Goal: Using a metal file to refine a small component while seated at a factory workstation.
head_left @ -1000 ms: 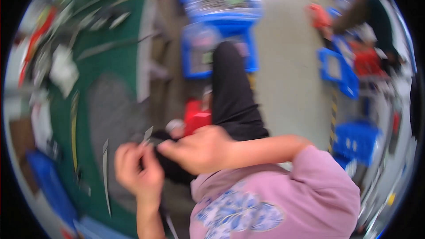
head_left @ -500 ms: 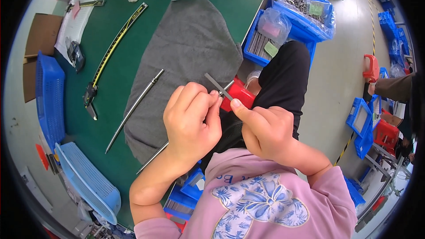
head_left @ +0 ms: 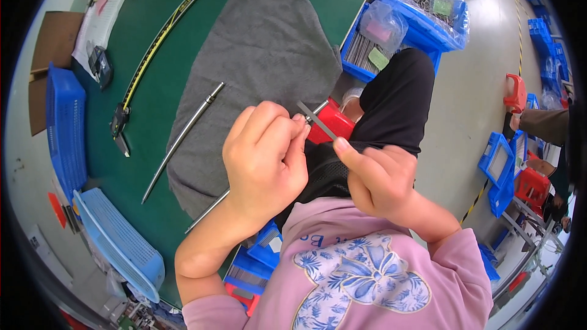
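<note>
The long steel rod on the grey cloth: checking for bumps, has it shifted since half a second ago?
No. The steel rod still lies diagonally across the grey cloth's left edge.

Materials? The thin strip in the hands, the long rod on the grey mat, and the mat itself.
Thin strip: looks like bare metal, grey and flat, held between the left hand and right hand.
Long rod: likely polished steel, with a bright highlight along it.
Grey mat: seems felt or soft fabric, matte, with a limp edge; could be foam.
</note>
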A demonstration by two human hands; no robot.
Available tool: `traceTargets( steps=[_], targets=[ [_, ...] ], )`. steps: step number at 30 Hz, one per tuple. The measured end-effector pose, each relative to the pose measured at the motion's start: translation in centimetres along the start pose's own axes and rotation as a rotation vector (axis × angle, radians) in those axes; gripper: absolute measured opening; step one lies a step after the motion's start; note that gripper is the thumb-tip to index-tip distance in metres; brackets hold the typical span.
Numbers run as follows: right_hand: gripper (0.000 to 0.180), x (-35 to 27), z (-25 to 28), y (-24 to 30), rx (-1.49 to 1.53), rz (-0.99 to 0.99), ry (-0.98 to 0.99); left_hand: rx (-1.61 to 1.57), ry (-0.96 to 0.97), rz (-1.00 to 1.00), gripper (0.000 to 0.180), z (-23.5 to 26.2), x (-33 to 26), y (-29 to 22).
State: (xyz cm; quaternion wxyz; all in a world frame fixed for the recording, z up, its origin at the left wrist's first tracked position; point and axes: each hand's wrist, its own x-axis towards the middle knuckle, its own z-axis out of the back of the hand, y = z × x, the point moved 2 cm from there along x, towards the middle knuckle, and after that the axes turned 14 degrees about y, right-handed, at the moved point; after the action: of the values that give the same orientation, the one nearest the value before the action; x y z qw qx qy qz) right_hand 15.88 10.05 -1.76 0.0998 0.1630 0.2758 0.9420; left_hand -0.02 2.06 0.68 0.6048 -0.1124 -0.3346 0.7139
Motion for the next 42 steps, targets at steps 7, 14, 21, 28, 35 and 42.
traceTargets(
  steps=[7, 14, 21, 28, 35, 42],
  targets=[
    [0.043, 0.1, -2.0, -0.4, 0.018, 0.068, -0.159, -0.011, 0.004, 0.005, 0.017, 0.1, -0.2, -0.2],
    [0.043, 0.5, -2.7, -0.8, -0.014, 0.114, -0.222, -0.018, 0.011, 0.000, 0.017, 0.4, -0.2, -0.2],
    [0.045, 1.8, -3.1, -1.0, 0.012, 0.161, -0.288, -0.005, 0.017, -0.013, 0.016, 0.3, 0.0, -0.1],
    [0.044, 1.5, -3.9, -1.5, 0.015, 0.163, -0.302, 0.018, 0.021, -0.015, 0.016, 0.3, 0.0, -0.2],
    [0.044, 0.3, -4.4, -2.0, -0.043, 0.160, -0.263, -0.002, 0.031, -0.009, 0.016, 0.3, 0.1, -0.1],
    [0.045, 0.5, -4.8, -2.0, -0.028, 0.197, -0.298, 0.000, 0.029, -0.005, 0.016, 0.3, -0.1, -0.1]
  ],
)
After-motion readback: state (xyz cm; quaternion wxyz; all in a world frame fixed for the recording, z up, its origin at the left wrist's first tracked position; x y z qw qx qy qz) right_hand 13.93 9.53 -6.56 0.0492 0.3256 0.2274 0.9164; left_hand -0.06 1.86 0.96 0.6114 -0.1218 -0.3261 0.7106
